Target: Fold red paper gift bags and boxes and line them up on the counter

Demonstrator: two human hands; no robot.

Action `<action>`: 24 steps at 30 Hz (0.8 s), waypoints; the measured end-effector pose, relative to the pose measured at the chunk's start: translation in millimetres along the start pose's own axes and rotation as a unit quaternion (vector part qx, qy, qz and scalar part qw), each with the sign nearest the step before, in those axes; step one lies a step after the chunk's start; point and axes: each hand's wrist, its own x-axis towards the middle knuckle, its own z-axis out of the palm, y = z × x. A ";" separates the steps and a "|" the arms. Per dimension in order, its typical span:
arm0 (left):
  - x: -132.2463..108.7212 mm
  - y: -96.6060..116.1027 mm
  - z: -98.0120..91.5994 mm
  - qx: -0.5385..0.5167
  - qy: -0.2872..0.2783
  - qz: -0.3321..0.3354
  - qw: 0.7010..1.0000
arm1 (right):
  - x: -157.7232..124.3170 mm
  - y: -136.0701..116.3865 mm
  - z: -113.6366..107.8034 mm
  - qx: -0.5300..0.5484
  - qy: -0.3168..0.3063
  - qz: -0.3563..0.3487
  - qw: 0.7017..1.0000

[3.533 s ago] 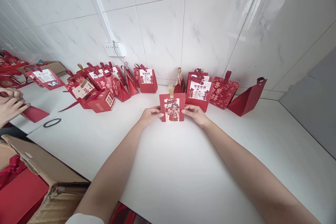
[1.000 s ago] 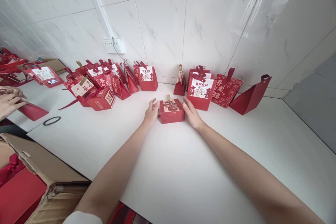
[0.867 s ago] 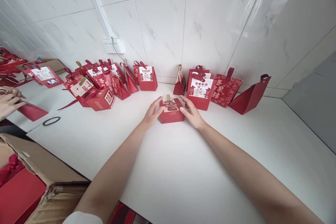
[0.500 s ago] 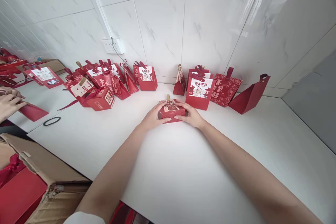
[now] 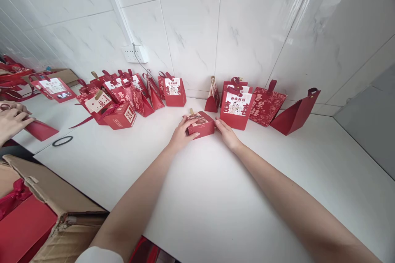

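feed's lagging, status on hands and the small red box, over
Left hand gripping small red gift box at its left end. Right hand open beside its right end. Box lies flat on white counter. Upright gift bag close behind right hand.

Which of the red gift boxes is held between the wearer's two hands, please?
The small red box with the tan tab, lying on the counter between the left hand and right hand; the others sit farther off.
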 end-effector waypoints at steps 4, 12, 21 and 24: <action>2.6 -1.0 6.7 -0.122 0.036 -0.059 0.990 | 0.4 -2.5 1.5 0.051 -0.041 -0.003 0.998; 6.1 8.5 4.7 -0.339 0.047 -0.075 0.937 | -13.5 -21.5 9.9 -0.088 0.046 -0.110 0.989; 0.6 23.8 6.8 -0.313 0.000 -0.047 0.949 | -26.1 -39.4 21.8 -0.331 -0.088 -0.301 0.890; 0.0 18.6 11.8 -0.318 0.009 -0.054 0.946 | -29.5 -41.5 22.5 -0.276 -0.050 -0.293 0.914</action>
